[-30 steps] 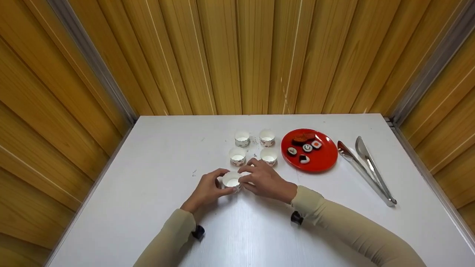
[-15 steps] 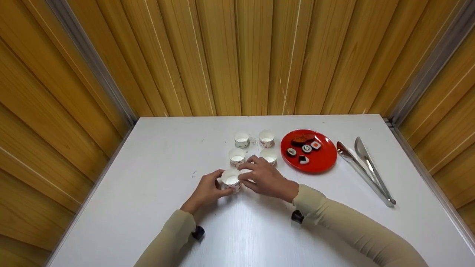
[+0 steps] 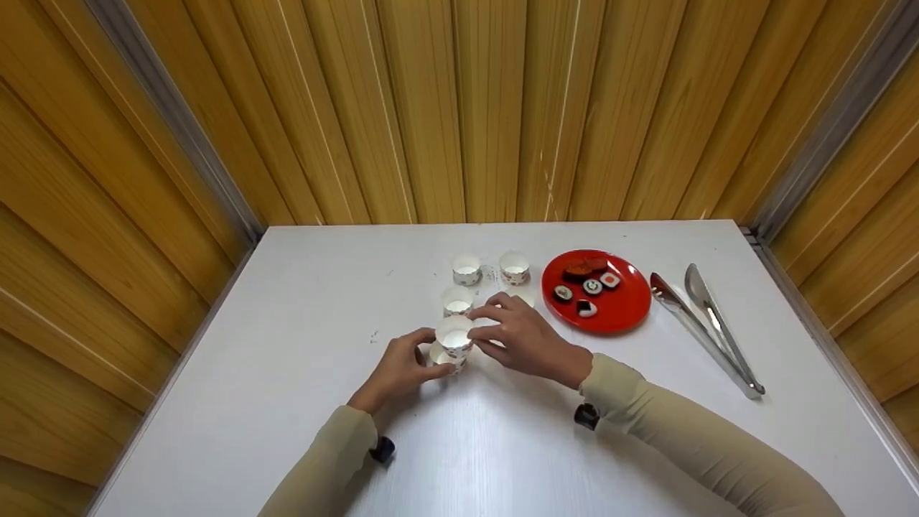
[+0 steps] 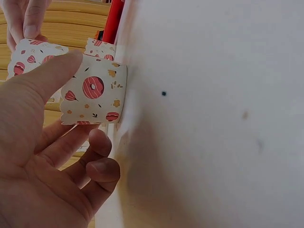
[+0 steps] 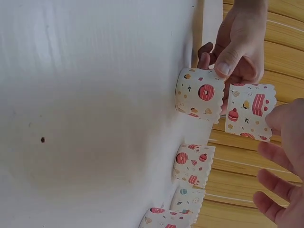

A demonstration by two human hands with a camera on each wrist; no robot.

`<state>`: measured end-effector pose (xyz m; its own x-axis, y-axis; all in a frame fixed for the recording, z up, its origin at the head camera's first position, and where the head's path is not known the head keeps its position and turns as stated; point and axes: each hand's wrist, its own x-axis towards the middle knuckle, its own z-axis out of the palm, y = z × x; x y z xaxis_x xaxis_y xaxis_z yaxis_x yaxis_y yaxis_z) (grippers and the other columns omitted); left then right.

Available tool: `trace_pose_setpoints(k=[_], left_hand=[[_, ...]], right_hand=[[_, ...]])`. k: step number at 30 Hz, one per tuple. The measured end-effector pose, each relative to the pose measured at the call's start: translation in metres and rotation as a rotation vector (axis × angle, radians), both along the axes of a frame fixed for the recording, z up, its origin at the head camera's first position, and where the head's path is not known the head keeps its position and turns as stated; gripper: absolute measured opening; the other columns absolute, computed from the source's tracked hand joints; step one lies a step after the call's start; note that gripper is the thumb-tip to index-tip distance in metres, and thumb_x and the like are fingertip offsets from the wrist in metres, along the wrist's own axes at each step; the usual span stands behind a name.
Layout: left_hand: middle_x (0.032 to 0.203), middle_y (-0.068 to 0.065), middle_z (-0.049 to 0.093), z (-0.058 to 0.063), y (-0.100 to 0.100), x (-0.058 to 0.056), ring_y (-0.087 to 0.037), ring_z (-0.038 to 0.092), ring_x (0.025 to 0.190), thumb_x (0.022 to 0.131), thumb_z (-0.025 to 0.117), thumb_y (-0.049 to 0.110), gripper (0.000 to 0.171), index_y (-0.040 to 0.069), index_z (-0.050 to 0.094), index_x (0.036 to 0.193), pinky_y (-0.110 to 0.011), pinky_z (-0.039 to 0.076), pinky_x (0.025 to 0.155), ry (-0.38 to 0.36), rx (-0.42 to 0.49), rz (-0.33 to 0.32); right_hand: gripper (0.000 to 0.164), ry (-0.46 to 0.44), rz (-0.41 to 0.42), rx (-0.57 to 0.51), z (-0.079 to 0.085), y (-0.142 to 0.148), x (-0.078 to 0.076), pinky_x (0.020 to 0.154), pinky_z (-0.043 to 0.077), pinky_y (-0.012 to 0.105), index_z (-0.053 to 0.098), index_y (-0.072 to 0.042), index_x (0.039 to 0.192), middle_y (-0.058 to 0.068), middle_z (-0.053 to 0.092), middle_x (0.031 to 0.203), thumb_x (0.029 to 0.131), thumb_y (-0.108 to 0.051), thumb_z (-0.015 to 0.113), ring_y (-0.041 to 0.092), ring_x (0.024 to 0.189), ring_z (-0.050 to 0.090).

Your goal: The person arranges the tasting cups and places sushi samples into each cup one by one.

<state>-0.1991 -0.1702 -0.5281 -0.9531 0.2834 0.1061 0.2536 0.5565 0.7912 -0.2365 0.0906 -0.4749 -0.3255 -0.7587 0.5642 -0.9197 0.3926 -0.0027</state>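
My left hand holds a white paper baking cup low on the table, thumb on its near side and fingers on the far side. It is printed with pink donuts and has a scalloped rim. Just above it, a second paper baking cup is pinched at its rim by my right hand. A gap shows between the two cups in the right wrist view. The right hand's other fingers are spread loosely. Behind the hands stand more paper cups, among them one at the left and one partly hidden by the right hand.
Two paper cups, a left one and a right one, stand farther back. To the right lies a red plate with several small sushi pieces. Metal tongs lie spread beyond it. Wood-patterned walls enclose the white table.
The right hand has lifted the upper cup out of the one in the left hand, moving up and slightly right. The left hand has stayed in place.
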Motion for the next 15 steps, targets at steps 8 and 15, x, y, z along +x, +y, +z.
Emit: trace_pose_setpoints(k=[8, 15], left_hand=[[0.124, -0.005, 0.070, 0.002, 0.001, 0.000, -0.013, 0.056, 0.078, 0.082, 0.089, 0.034, 0.057, 0.010, 0.067, 0.129, -0.029, 0.046, 0.069, -0.021, -0.010, 0.005], [0.125, -0.009, 0.070, 0.002, 0.001, -0.001, -0.015, 0.057, 0.079, 0.083, 0.088, 0.033, 0.058, 0.008, 0.066, 0.130, -0.029, 0.046, 0.070, -0.025, -0.018, 0.002]], right_hand=[[0.012, -0.013, -0.053, 0.045, 0.004, 0.015, 0.000, 0.088, 0.050, 0.041, 0.080, -0.023, 0.101, 0.003, 0.072, 0.117, 0.091, -0.017, 0.077, 0.026, 0.105, 0.059], [0.013, -0.041, -0.068, 0.033, 0.003, 0.031, 0.002, 0.086, 0.050, 0.041, 0.081, -0.021, 0.101, 0.004, 0.073, 0.115, 0.090, -0.015, 0.078, 0.026, 0.104, 0.059]])
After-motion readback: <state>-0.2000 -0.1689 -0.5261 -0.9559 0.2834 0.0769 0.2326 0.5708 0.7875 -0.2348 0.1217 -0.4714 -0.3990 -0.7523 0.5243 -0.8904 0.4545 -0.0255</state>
